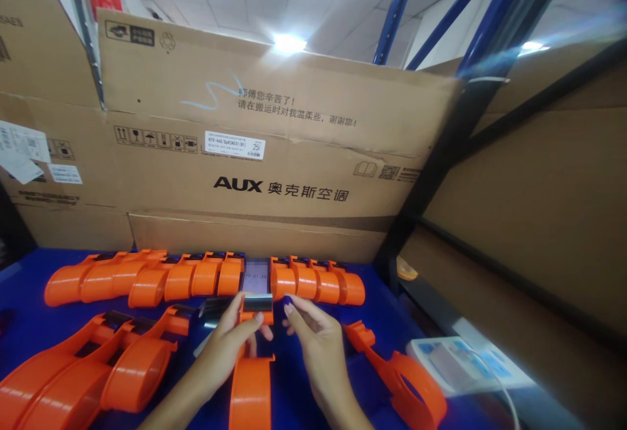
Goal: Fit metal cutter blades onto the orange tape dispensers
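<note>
My left hand [235,329] is closed around the top of an orange plastic part [251,394], which has a wide curved band below. A shiny dark cylinder [258,302] lies across that top, just above my left thumb. To its right, my right hand [316,332] pinches a small dark blue piece [287,300] between thumb and fingers, a short gap from the cylinder. Some of the orange part is hidden behind my left fingers.
Similar orange parts [147,286] line the back of the blue table [196,404], with several more at front left. One orange part [416,384] lies at right by a white power strip [460,361]. A phone [256,278] leans behind my hands; cardboard [294,123] walls the back.
</note>
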Motion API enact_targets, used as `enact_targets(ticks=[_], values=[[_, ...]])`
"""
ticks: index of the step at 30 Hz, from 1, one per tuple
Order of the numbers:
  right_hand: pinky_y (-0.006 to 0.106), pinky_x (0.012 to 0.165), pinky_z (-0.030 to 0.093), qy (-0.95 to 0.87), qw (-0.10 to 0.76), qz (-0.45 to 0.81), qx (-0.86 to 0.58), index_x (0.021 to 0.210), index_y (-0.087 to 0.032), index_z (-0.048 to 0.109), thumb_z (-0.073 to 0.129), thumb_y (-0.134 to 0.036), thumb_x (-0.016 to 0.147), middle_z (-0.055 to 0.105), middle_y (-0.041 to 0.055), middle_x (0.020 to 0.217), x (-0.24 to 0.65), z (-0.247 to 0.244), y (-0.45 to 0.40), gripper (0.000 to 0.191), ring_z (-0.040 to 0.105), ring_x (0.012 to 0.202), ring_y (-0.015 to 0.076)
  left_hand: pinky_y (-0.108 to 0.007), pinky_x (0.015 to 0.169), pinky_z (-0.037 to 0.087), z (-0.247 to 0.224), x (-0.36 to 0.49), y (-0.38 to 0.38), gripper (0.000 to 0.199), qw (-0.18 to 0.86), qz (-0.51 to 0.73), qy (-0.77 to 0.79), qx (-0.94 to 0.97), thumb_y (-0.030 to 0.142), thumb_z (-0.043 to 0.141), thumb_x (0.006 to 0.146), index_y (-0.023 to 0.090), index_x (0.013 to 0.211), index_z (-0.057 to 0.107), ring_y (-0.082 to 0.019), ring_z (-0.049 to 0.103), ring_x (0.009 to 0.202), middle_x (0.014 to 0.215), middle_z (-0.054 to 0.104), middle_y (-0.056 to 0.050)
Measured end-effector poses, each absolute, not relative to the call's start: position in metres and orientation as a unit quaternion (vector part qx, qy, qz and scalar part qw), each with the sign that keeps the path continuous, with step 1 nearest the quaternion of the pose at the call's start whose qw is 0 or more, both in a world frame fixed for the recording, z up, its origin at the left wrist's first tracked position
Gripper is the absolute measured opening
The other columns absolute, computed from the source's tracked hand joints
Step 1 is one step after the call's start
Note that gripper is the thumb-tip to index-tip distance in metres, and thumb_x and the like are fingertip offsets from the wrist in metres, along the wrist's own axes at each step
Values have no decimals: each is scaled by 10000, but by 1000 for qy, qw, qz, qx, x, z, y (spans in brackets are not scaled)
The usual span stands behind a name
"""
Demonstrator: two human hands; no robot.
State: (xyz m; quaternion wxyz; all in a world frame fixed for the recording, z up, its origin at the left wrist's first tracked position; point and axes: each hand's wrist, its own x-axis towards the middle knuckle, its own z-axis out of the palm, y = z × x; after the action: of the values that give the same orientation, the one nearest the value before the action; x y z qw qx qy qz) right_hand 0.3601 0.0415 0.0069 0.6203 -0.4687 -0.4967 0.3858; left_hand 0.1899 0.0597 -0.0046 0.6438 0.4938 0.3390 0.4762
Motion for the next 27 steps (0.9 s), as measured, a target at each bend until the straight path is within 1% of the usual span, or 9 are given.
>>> enact_targets(ticks=[3, 6, 8, 10, 13, 17, 19, 22, 27], values=[[335, 702, 543, -479, 639, 398, -451, 948, -185, 700, 778, -420, 813, 705, 49, 819, 357, 4, 41, 282, 663, 754, 218, -230, 543, 415, -4, 190, 60, 358, 643, 485, 342, 485, 435, 677, 885, 186, 1124, 586, -101, 535, 531, 806, 716, -25], [292, 685, 536, -483, 648, 386, -445, 888, -207, 600, 781, -412, 813, 660, 13, 780, 352, 4, 38, 284, 654, 728, 189, -233, 545, 419, -7, 191, 60, 376, 649, 481, 336, 484, 443, 681, 879, 188, 1140, 587, -97, 536, 528, 822, 713, -24], [275, 669, 535, -507, 637, 380, -439, 859, -219, 546, 754, -416, 840, 645, 9, 813, 348, 4, 36, 287, 643, 704, 169, -235, 544, 421, -9, 191, 59, 401, 652, 479, 334, 483, 452, 690, 869, 192, 1156, 584, -101, 541, 525, 800, 702, -12], [276, 676, 547, -543, 620, 363, -434, 836, -225, 521, 714, -414, 874, 640, 22, 880, 346, 4, 34, 272, 646, 718, 167, -234, 542, 417, -10, 191, 59, 442, 653, 479, 341, 477, 466, 701, 857, 199, 1186, 574, -111, 550, 522, 734, 678, 13], [281, 719, 560, -610, 584, 309, -437, 816, -226, 530, 653, -372, 922, 643, 53, 963, 347, 8, 32, 218, 660, 794, 182, -237, 552, 415, -9, 190, 59, 503, 650, 481, 356, 470, 474, 716, 841, 207, 1237, 558, -126, 564, 524, 656, 641, 41], [310, 832, 538, -699, 516, 218, -444, 813, -230, 546, 586, -288, 960, 669, 82, 1026, 357, 19, 30, 163, 664, 912, 210, -242, 561, 414, -8, 189, 58, 493, 649, 484, 349, 471, 463, 718, 842, 198, 1231, 572, -127, 566, 521, 654, 642, 35], [325, 864, 528, -731, 485, 185, -443, 838, -232, 567, 556, -263, 970, 672, 93, 1050, 362, 24, 30, 136, 661, 953, 224, -240, 550, 408, -8, 190, 57, 501, 652, 487, 344, 467, 466, 726, 833, 197, 1229, 578, -124, 561, 518, 667, 651, 28], [334, 885, 525, -765, 445, 162, -436, 891, -233, 597, 515, -239, 984, 662, 106, 1111, 366, 29, 29, 124, 656, 994, 230, -247, 562, 420, -9, 191, 57, 522, 656, 487, 342, 465, 469, 724, 836, 202, 1258, 570, -125, 561, 528, 686, 654, 25], [345, 929, 514, -782, 413, 154, -440, 854, -236, 597, 517, -244, 982, 638, 112, 1211, 366, 33, 27, 150, 636, 1092, 245, -254, 592, 417, -13, 190, 59, 536, 655, 479, 351, 467, 459, 716, 851, 202, 1292, 550, -124, 555, 536, 659, 636, 39]])
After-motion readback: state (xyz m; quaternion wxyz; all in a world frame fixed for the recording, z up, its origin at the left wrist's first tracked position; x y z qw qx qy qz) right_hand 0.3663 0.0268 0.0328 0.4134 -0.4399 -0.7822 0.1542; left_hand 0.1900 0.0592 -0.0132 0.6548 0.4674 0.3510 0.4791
